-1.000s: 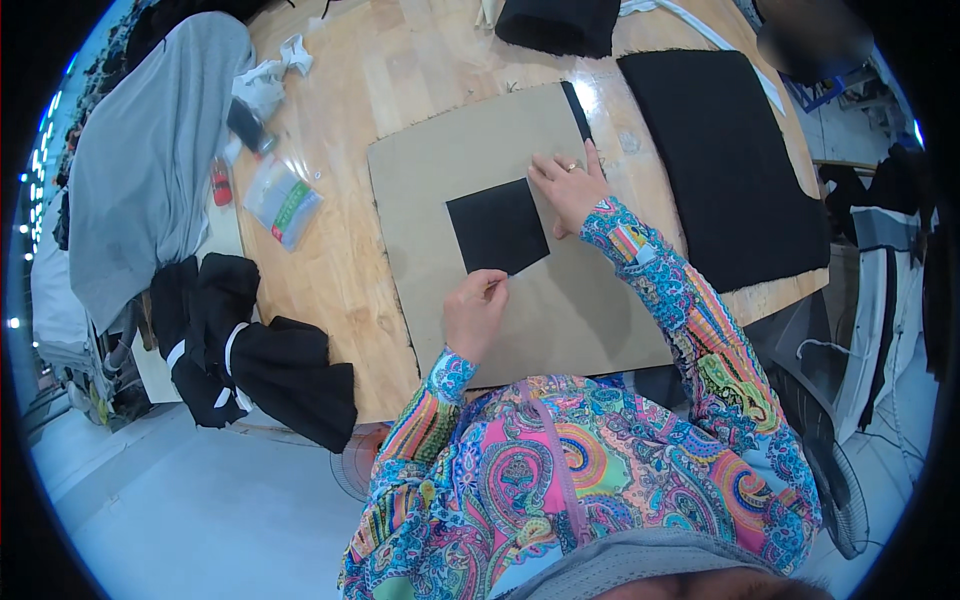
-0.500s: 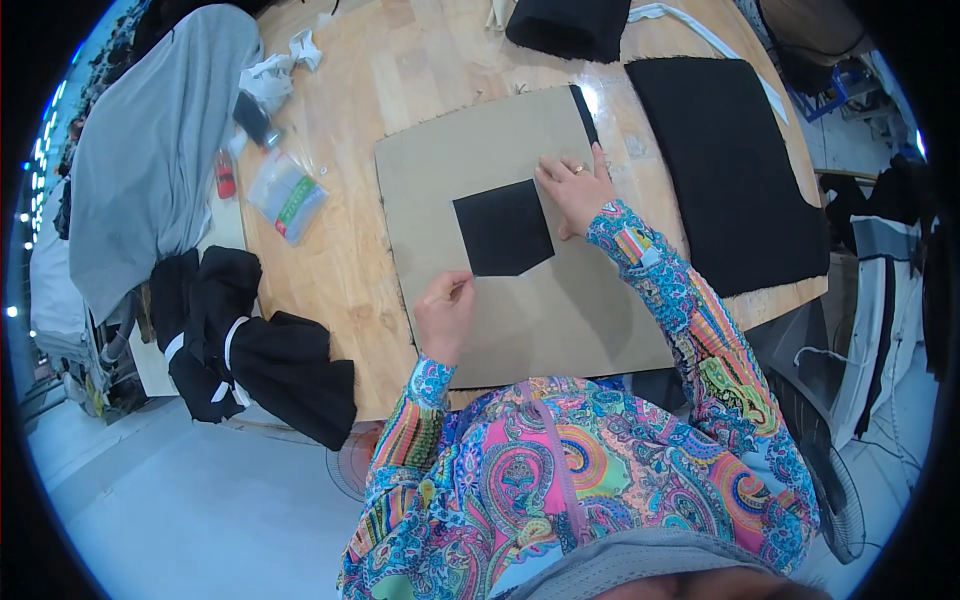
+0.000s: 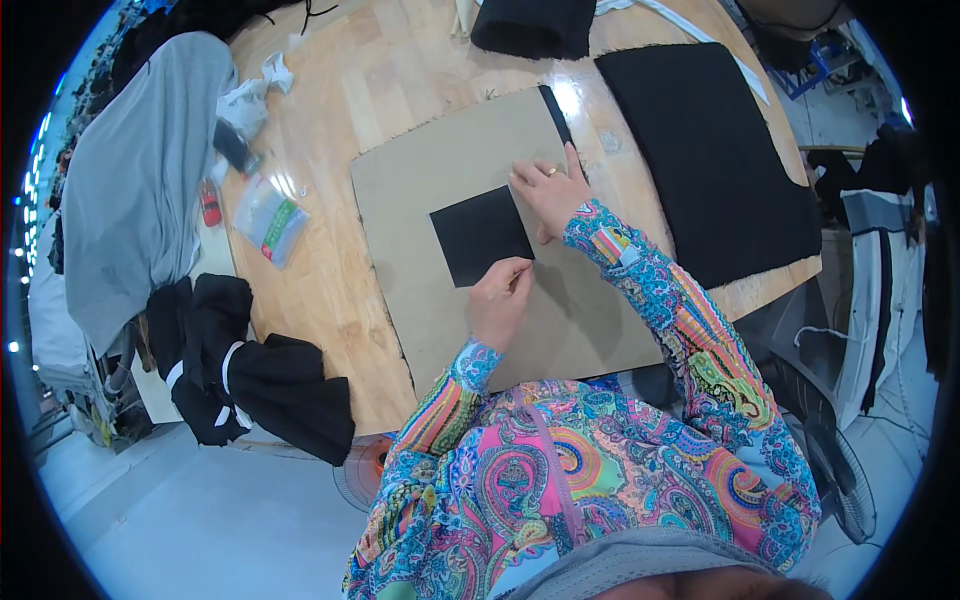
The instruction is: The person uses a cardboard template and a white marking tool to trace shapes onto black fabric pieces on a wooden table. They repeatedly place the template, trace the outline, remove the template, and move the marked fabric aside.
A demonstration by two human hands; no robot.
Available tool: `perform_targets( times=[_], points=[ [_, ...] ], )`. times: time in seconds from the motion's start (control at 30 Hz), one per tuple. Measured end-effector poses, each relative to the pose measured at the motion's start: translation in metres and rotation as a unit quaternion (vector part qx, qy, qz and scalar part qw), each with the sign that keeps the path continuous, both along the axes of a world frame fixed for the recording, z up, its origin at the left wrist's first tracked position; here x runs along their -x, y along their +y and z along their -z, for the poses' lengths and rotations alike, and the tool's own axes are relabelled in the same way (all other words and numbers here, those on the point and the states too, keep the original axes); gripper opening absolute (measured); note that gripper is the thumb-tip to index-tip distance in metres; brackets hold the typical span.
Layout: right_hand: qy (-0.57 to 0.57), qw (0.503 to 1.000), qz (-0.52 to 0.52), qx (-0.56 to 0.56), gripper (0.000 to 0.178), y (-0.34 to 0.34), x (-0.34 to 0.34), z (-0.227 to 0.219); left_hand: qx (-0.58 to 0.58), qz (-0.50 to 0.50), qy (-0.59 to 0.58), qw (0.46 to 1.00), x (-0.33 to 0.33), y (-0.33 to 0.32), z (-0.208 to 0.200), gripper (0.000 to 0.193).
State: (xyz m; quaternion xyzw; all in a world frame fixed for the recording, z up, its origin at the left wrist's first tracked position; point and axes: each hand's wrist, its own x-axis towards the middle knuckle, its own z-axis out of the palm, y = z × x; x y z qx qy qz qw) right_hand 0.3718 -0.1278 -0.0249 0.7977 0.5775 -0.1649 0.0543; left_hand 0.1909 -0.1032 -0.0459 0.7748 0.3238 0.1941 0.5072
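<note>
A large beige fabric panel [image 3: 600, 320] lies flat on the wooden table, with a black strip along its far right edge. On its middle rests a black pocket-shaped piece [image 3: 480, 235]. My left hand [image 3: 498, 305] is closed in a pinch at the lower right corner of this piece, covering part of its near edge. Whatever sits between those fingertips is too small to make out. Beside the upper right corner, my right hand [image 3: 553, 195] lies with fingers spread on the beige panel, holding nothing.
Right of the panel lies a thick black fabric stack [image 3: 715, 165], and a folded black bundle [image 3: 535, 25] is beyond it. Tied black cloth [image 3: 285, 375], a clear packet [image 3: 272, 222], a red item [image 3: 210, 203] and grey cloth [image 3: 140, 170] are on the left.
My left hand has moved right, from the lower left corner of the black piece to its lower right corner. My right hand stays beside the piece. The whole view has shifted slightly.
</note>
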Motion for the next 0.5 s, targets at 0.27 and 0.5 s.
perform_targets(
  times=[0.27,0.5],
  points=[
    [0.0,1.0,0.0,-0.005,0.097,0.001,0.001,0.001,-0.017,0.01,0.007,1.0,0.001,0.0,0.0,0.009],
    [0.01,1.0,0.003,0.005,0.097,0.002,0.001,-0.002,-0.062,-0.011,0.044,0.997,0.027,0.008,-0.003,0.008]
  ],
)
